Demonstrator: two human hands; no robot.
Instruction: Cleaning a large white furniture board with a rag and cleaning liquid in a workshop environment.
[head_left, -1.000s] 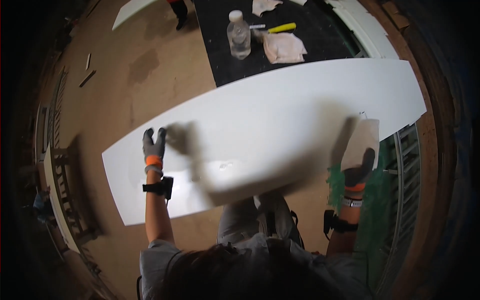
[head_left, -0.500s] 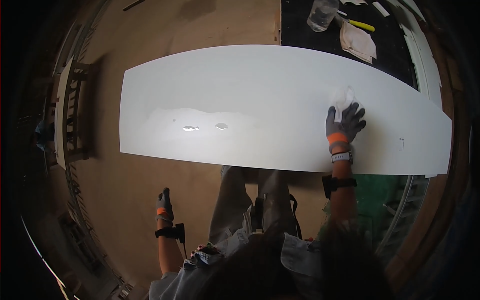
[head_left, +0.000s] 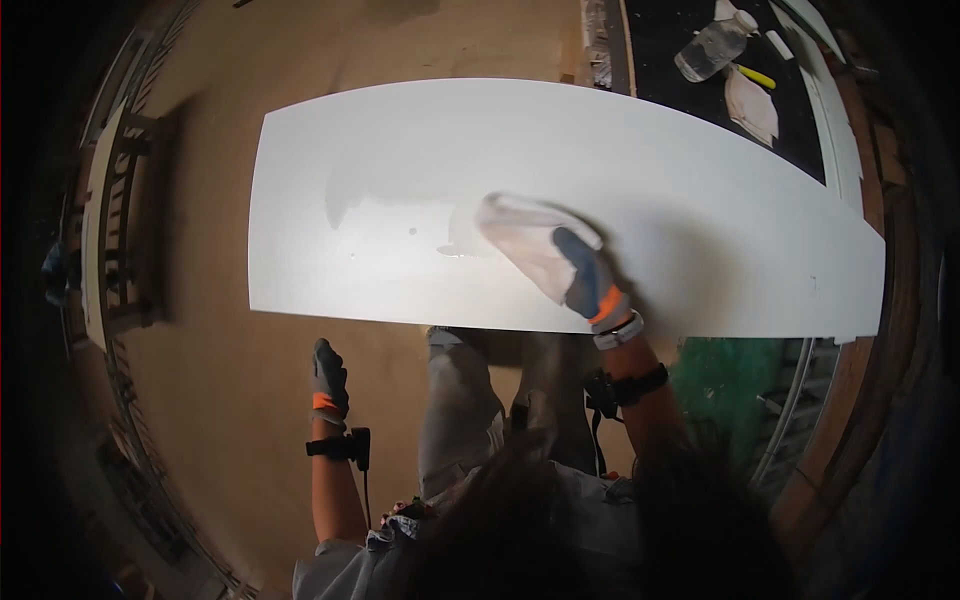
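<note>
A long white panel [head_left: 380, 140] with a curved far edge lies in front of me, with a wet, shiny patch [head_left: 400, 220] and small puddles on its left half. My right hand [head_left: 585, 270], in a grey glove with an orange cuff, grips a folded whitish cloth [head_left: 530, 240]. The cloth is over the panel's middle, just right of the wet patch, slightly blurred by motion. Hanging low beside my body, off the panel, my left hand [head_left: 330, 378] wears a matching glove. Its fingers look loosely stretched, with nothing visible in them.
Beyond the panel at the far right is a black surface [head_left: 660, 55] bearing a clear bottle [head_left: 715, 48], a yellow-handled tool [head_left: 757, 77] and another folded cloth [head_left: 752, 108]. A bench-like stand [head_left: 125, 220] is at the left. Green flooring [head_left: 725, 390] shows at lower right.
My right hand has swept left across the panel with the cloth, which now shows more spread out. The wet patch has changed shape. My left hand has risen slightly.
</note>
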